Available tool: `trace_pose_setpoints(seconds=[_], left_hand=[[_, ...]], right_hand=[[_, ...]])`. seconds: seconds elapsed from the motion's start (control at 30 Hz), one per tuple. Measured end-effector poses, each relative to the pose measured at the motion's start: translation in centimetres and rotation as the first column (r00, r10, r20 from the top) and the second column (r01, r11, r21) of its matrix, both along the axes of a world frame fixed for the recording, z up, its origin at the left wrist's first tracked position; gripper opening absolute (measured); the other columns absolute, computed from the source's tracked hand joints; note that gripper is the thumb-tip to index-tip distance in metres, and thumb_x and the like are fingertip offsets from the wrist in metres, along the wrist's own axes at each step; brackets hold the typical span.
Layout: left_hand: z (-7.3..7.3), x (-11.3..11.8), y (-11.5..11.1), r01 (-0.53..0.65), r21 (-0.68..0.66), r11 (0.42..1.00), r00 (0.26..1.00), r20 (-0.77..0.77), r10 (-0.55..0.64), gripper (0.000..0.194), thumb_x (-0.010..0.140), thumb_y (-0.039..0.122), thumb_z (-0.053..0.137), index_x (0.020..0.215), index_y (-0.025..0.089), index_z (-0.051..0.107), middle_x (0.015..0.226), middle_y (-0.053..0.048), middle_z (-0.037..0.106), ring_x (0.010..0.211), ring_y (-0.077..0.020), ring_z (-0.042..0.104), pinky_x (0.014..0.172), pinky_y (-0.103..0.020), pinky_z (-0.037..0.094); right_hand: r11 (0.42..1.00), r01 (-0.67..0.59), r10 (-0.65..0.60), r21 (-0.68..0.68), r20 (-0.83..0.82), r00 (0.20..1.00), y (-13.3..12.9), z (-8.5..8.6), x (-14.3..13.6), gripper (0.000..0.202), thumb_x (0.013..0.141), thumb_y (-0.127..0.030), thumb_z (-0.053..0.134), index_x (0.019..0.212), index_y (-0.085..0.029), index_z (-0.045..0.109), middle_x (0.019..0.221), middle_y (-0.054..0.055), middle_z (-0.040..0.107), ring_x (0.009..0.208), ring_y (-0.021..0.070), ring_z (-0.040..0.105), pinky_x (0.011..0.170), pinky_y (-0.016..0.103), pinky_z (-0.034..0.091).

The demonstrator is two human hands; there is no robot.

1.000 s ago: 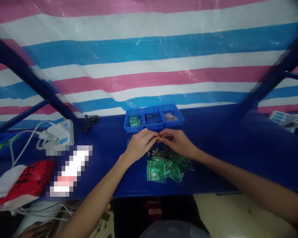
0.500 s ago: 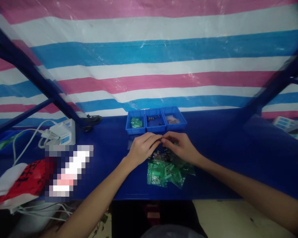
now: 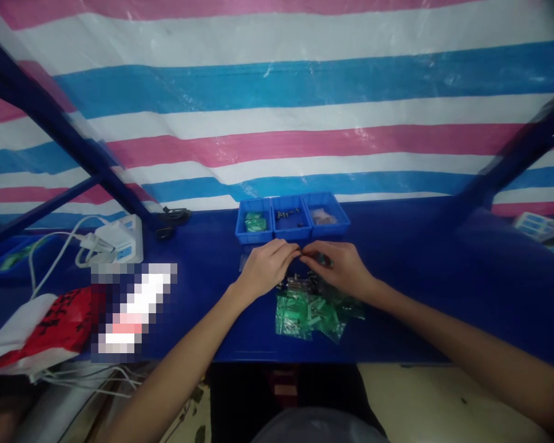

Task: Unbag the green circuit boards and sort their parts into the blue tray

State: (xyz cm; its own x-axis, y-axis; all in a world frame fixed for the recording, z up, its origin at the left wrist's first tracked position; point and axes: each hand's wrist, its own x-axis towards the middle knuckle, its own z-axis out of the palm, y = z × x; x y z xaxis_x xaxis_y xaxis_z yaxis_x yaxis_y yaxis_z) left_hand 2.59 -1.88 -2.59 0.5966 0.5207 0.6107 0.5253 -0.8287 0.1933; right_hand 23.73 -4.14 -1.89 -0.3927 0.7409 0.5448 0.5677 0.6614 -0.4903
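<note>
My left hand [image 3: 268, 266] and my right hand [image 3: 339, 269] meet fingertip to fingertip over the blue table, just in front of three small bins. Both are closed in a pinch around something dark and tiny that I cannot make out. Under and below them lie green-tinted plastic zip bags [image 3: 305, 315] with small parts inside. Small metal pieces [image 3: 298, 283] lie between the hands and the bags. The left bin [image 3: 253, 237] holds green bags, the middle bin [image 3: 292, 232] small dark and brass-coloured parts, and the right bin [image 3: 337, 229] pale pinkish pieces.
On the left stand a white power strip [image 3: 129, 240] with cables and a red and white bag [image 3: 64, 323]. A black object [image 3: 173, 215] lies near the back edge. Another white power strip [image 3: 538, 227] is at far right. Blue frame posts slant up both sides.
The view has shifted slightly, so the table sits a little higher. My hands stay together in the same pinch, with only small finger movement.
</note>
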Motion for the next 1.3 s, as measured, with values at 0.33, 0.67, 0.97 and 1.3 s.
trace_pose_setpoints(seconds=[0.33, 0.67, 0.97, 1.3], left_hand=[[1.0, -0.1, -0.5, 0.042, -0.173, 0.984, 0.998, -0.034, -0.049, 0.028, 0.105, 0.026, 0.037, 0.096, 0.015, 0.061, 0.088, -0.006, 0.064, 0.082, -0.0174, 0.061, 0.072, -0.030, 0.050], [0.5, 0.1, -0.4, 0.034, -0.109, 0.993, 0.992, -0.119, -0.047, 0.029, 0.105, 0.031, 0.039, 0.096, 0.015, 0.061, 0.090, -0.006, 0.064, 0.083, -0.0172, 0.062, 0.070, -0.029, 0.050], [0.0, 0.1, -0.3, -0.018, -0.221, 0.975, 1.000, -0.026, 0.012, 0.029, 0.105, 0.035, 0.041, 0.098, 0.016, 0.063, 0.093, -0.005, 0.063, 0.084, -0.0167, 0.062, 0.071, -0.028, 0.048], [0.4, 0.0, 0.1, 0.063, -0.294, 0.954, 0.973, 0.230, 0.007, 0.019, 0.103, 0.032, 0.047, 0.108, 0.019, 0.060, 0.098, -0.004, 0.062, 0.092, -0.0177, 0.061, 0.083, -0.032, 0.049]], right_hand=[[0.993, -0.019, 0.018, 0.114, 0.009, 1.000, -0.2, -0.2, 0.0, 0.015, 0.098, -0.029, 0.056, 0.104, -0.020, 0.066, 0.088, 0.005, 0.074, 0.065, 0.0152, 0.065, 0.061, 0.027, 0.051], [0.996, -0.006, 0.008, 0.094, -0.020, 1.000, -0.1, -0.1, 0.0, 0.017, 0.099, -0.025, 0.054, 0.107, -0.020, 0.068, 0.092, 0.005, 0.076, 0.073, 0.0174, 0.069, 0.068, 0.028, 0.054], [0.996, -0.065, 0.060, 0.068, 0.086, 0.995, 0.8, -0.5, 0.4, 0.017, 0.097, -0.022, 0.056, 0.112, -0.019, 0.064, 0.098, 0.005, 0.074, 0.077, 0.0175, 0.070, 0.066, 0.027, 0.053], [0.914, -0.052, -0.139, 0.401, 0.431, 0.891, 2.0, 0.2, -0.2, 0.026, 0.104, -0.025, 0.041, 0.098, -0.015, 0.064, 0.087, 0.010, 0.069, 0.078, 0.0205, 0.064, 0.059, 0.030, 0.042]])
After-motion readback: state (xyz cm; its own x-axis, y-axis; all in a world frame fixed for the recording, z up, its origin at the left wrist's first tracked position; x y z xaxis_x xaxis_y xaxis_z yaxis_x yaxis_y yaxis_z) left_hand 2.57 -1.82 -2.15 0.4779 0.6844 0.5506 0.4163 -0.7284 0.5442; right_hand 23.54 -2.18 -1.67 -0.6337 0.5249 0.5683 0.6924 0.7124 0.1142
